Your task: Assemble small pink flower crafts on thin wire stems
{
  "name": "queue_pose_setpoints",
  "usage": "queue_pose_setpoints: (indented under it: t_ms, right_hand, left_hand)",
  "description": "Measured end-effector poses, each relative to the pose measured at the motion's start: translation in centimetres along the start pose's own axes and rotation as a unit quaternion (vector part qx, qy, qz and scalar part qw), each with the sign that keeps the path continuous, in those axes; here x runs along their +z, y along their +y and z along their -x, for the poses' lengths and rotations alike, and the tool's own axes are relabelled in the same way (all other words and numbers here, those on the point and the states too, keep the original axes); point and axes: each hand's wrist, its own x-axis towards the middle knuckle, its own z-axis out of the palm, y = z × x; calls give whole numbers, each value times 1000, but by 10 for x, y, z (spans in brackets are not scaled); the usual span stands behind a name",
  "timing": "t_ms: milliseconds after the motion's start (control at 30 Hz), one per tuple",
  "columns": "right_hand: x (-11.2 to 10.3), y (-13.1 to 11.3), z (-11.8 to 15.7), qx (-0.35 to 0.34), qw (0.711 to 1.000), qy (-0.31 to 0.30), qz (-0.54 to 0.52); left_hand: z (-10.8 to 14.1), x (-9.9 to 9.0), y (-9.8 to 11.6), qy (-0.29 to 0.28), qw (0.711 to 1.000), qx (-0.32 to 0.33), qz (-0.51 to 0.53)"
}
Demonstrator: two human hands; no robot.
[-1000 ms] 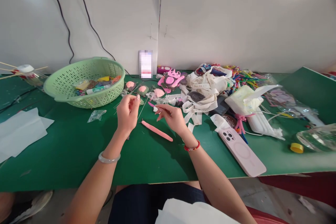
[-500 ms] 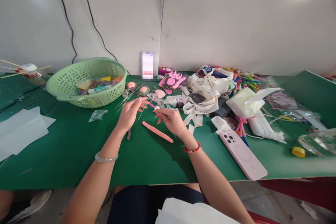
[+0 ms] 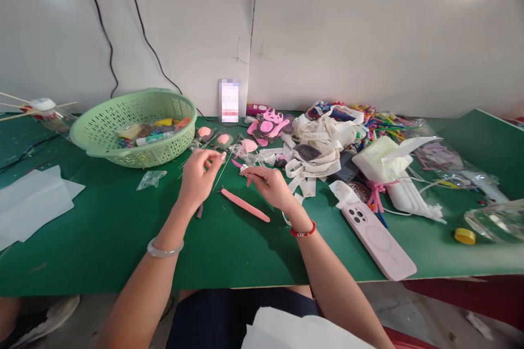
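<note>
My right hand (image 3: pixel 268 184) is closed on a small tool with a purple tip (image 3: pixel 236 163) and a whitish part by the fingertips. To its left, my left hand (image 3: pixel 200 174) is pinched, thumb against fingers; whatever is in the pinch is too small to make out. Thin wires (image 3: pixel 223 172) lie behind and beside the left fingers. A long pink clay-like strip (image 3: pixel 245 205) rests on the green table below both hands. Partly hidden by the left wrist is a small dark purple piece (image 3: pixel 200 211). Round pink-and-grey pieces (image 3: pixel 224 140) sit just beyond the hands.
On the left stands a green basket (image 3: pixel 135 161) with packets inside, near white paper sheets (image 3: pixel 36 202). A propped phone (image 3: pixel 229 101) leans on the wall. Rightward lie tangled white ribbon (image 3: pixel 319 136), a tissue pack (image 3: pixel 380 158), a pink phone (image 3: pixel 380 240) and a yellow cap (image 3: pixel 465 236).
My left fingers, stretched toward the right hand before, have drawn together into a pinch and pulled slightly back. My right hand has shifted slightly right, still holding the purple-tipped tool.
</note>
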Motion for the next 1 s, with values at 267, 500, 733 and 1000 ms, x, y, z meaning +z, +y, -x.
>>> queue_pose_setpoints:
  t_ms: [267,500,733,1000]
  right_hand:
    - [4,-4,0,-16,998,-56,-13]
    - [3,0,2,-35,999,-12,22]
    - [3,2,3,-40,989,-32,142]
    - [1,-1,4,-39,988,-32,149]
  left_hand:
    - [3,2,0,-26,983,136,-121]
    - [8,10,5,-65,972,149,-169]
    - [14,20,14,-104,982,114,-107]
    - [17,21,18,-81,996,-21,-2]
